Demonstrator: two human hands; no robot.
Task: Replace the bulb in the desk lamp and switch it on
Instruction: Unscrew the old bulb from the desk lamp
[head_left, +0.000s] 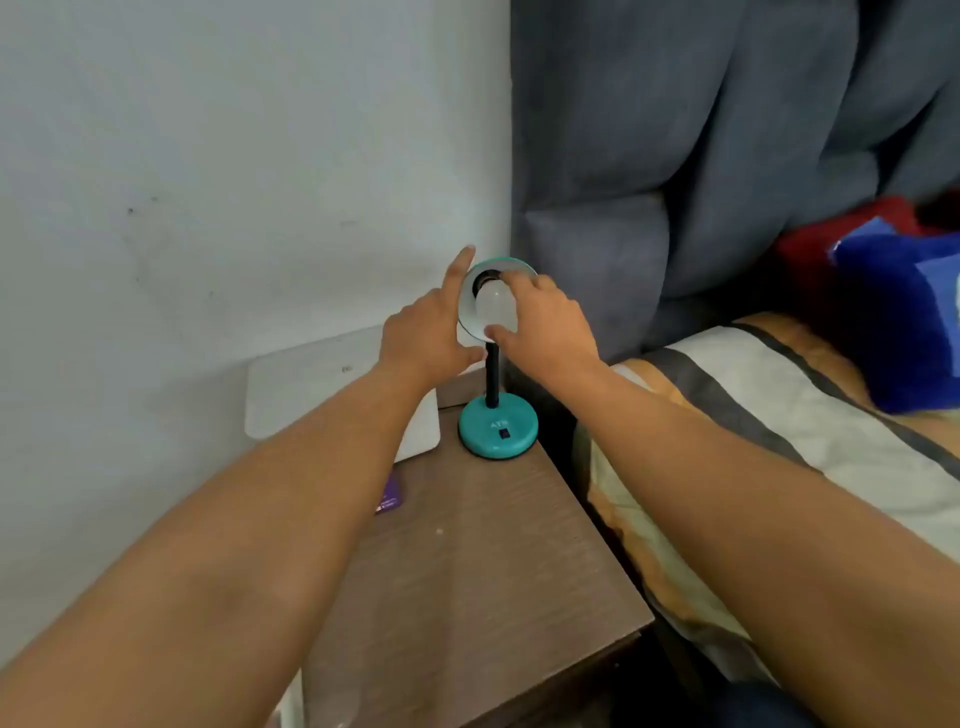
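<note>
Right hand is pinching the bulb, thumb under, fingers over the top. The bulb sits in the socket of the lamp shade, which faces the camera. Likely a twisting grip; can't tell whether it's going in or coming out. Left hand is spread around the shade's left rim, index finger up along the edge, thumb below. Probably bracing so the thin black neck doesn't turn with the bulb.

The teal base stands at the far right corner of the wooden tabletop, dark switch on its front, untouched. Bulb looks unlit.

A white flat box leans at the wall by the tabletop's far left, with a purple card lying near it. Pale wall behind, grey curtain in the corner, bed with striped cover just to the right, blue and red cloth on it.
</note>
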